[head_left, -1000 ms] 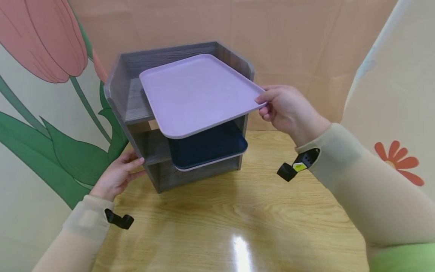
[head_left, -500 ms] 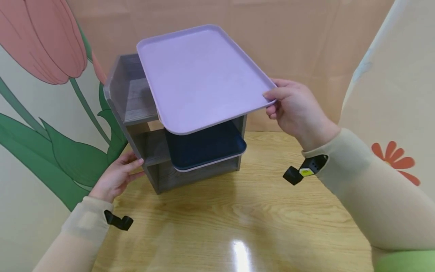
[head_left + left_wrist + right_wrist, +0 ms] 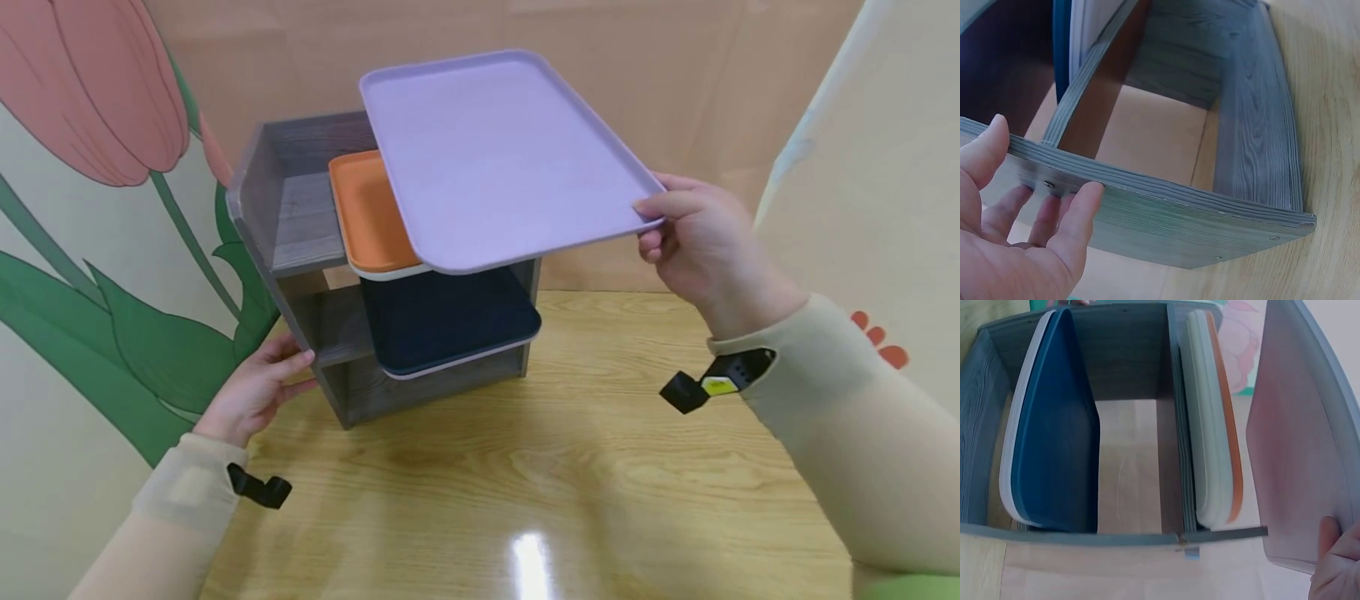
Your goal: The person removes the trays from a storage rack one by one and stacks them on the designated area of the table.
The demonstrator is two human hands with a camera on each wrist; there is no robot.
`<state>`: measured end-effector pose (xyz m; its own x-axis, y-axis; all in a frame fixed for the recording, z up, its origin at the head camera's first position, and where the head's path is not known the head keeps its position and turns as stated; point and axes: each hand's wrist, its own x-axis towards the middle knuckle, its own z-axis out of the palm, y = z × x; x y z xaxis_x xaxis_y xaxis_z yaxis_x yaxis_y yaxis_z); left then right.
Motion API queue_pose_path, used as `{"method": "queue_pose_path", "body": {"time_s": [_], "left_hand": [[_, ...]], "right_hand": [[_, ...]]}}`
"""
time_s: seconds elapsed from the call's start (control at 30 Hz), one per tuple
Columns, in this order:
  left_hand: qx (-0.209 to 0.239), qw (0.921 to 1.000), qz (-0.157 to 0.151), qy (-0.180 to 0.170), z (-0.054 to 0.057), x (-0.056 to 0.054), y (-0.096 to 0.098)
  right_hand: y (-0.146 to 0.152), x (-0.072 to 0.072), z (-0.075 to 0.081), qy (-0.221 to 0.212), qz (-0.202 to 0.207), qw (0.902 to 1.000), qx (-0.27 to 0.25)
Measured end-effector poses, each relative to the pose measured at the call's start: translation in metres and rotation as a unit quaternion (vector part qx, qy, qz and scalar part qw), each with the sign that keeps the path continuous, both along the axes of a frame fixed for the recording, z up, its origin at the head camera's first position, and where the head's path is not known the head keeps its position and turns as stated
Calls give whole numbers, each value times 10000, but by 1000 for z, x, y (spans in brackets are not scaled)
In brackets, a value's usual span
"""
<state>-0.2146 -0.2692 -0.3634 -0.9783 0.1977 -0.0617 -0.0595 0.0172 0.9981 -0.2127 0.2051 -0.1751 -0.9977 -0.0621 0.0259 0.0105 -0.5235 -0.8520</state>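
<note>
My right hand (image 3: 693,242) pinches the near right corner of a lilac rectangular tray (image 3: 510,158), thumb on top and fingers beneath. The tray is raised above the top of a grey wooden shelf unit (image 3: 255,200), tilted. On the unit's top board lies an orange tray (image 3: 366,208) over white ones, partly hidden by the lilac tray in the head view. A dark blue tray (image 3: 450,325) above a white one sits on the middle shelf, sticking out at the front. My left hand (image 3: 258,387) touches the unit's left side panel (image 3: 1147,212) with loosely bent fingers, thumb at the front edge.
The unit stands on a wood-grain table (image 3: 585,467) against a peach backdrop (image 3: 750,100). A tulip-printed sheet (image 3: 82,333) is close on the left, and a pale sheet with an orange flower (image 3: 892,357) is on the right. Black wrist cameras (image 3: 705,383) stick out below both cuffs.
The lilac tray has risen off the unit's top and moved right with my right hand, uncovering part of the orange tray. My left hand stays at the side panel.
</note>
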Motion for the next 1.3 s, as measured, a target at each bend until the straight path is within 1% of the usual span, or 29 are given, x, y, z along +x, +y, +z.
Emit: {"method": "queue_pose_path", "body": {"time_s": [0.33,0.43,0.73,0.9,1.0,1.13,1.23,1.3], "left_hand": [[62,10000,-24,26,-1,-1,0],[88,9999,-46,29,-1,-1,-1],[131,9999,-74,28,-2,-2,-3],[124,9999,-84,7,-1,-2,-4],[106,9999,-83,-2,-1,-1,-4],[107,9999,-81,1,0,-1,-4],[107,9999,-81,19,0,0,-4],[96,9999,-86,27,-1,0,-4]], "right_hand": [[41,1,-7,86,50,9989,-463],[52,1,-10,108,-4,9982,-590],[87,7,-19,-28,-119,9947,-1022],[105,8,-25,38,-160,9909,-1336],[114,9,-28,72,-256,9895,-1424],[126,13,-33,-1,-386,9885,-1463],[136,16,-38,-79,-419,9878,-1496],[142,17,-42,-90,-353,9881,-1496]]}}
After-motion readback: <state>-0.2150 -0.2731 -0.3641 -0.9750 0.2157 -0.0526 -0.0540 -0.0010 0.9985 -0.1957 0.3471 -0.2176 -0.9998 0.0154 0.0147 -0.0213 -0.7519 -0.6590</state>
